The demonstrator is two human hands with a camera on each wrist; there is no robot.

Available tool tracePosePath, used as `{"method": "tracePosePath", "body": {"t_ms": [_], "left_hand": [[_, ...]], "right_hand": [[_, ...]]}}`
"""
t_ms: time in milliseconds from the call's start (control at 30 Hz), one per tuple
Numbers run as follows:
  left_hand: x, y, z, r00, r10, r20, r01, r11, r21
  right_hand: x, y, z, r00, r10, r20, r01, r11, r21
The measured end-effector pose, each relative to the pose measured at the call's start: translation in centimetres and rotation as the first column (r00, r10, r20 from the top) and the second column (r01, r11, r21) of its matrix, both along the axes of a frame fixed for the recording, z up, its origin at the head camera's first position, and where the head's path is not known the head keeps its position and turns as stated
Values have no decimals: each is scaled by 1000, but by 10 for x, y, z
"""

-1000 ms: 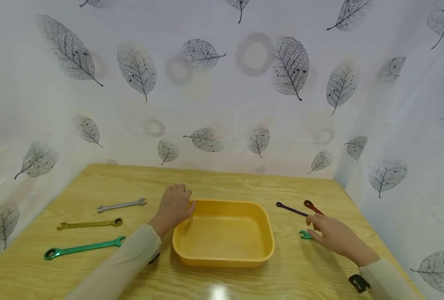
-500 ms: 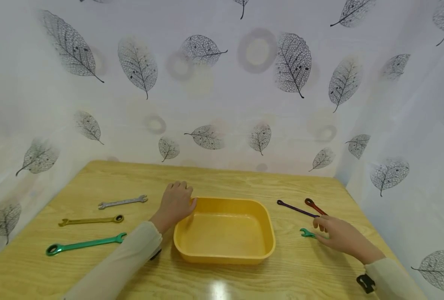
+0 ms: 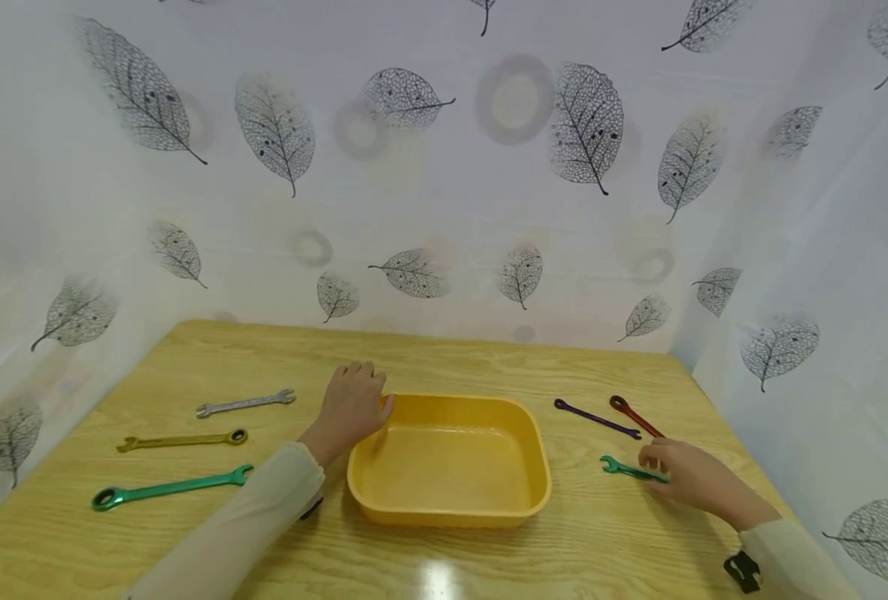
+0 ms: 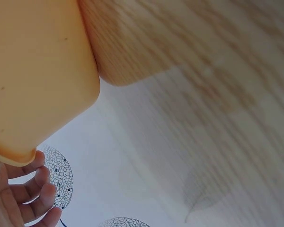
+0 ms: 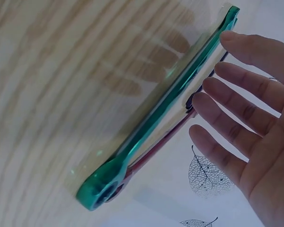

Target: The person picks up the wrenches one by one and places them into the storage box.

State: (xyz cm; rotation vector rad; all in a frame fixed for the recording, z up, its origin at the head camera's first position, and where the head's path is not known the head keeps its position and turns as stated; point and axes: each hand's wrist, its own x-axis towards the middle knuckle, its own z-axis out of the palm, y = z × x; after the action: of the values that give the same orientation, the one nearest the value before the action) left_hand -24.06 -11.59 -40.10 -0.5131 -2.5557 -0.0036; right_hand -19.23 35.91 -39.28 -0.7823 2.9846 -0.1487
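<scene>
My left hand [image 3: 346, 408] grips the far left corner of a yellow plastic basin [image 3: 444, 518], thumb at the rim and fingers outside. In the left wrist view, its fingertips [image 4: 40, 177] curl beside the basin's rim [image 4: 19, 158]. Over the right part of the table, my right hand [image 3: 695, 475] hovers above a green combination wrench [image 3: 624, 469], hiding its near end in the head view. The right wrist view shows that wrench whole, with the loosely spread fingers [image 5: 222, 111] beside it and nothing held. A purple wrench [image 3: 597, 417] and a red wrench [image 3: 635, 414] lie just behind.
On the table's left side lie a silver open-ended wrench [image 3: 245, 404], a gold wrench [image 3: 182, 441] and a longer green wrench [image 3: 170, 488]. A leaf-patterned curtain [image 3: 444, 208] hangs behind the wooden table [image 3: 444, 354] and along its sides.
My right hand has drawn to the right and slightly nearer, uncovering more of the purple and green wrenches. The left hand keeps its place on the basin. The head view has shifted slightly.
</scene>
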Motion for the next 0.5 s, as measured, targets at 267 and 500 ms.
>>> {"method": "tracePosePath", "body": {"t_ms": [267, 500], "left_hand": [[1, -1, 0, 1000, 0, 26, -1, 1000, 9], [0, 0, 0, 1000, -5, 4, 5, 1000, 9]], "right_hand": [[-2, 9, -6, 995, 46, 87, -40, 997, -70], [-5, 17, -9, 989, -1, 145, 24, 988, -155]]}}
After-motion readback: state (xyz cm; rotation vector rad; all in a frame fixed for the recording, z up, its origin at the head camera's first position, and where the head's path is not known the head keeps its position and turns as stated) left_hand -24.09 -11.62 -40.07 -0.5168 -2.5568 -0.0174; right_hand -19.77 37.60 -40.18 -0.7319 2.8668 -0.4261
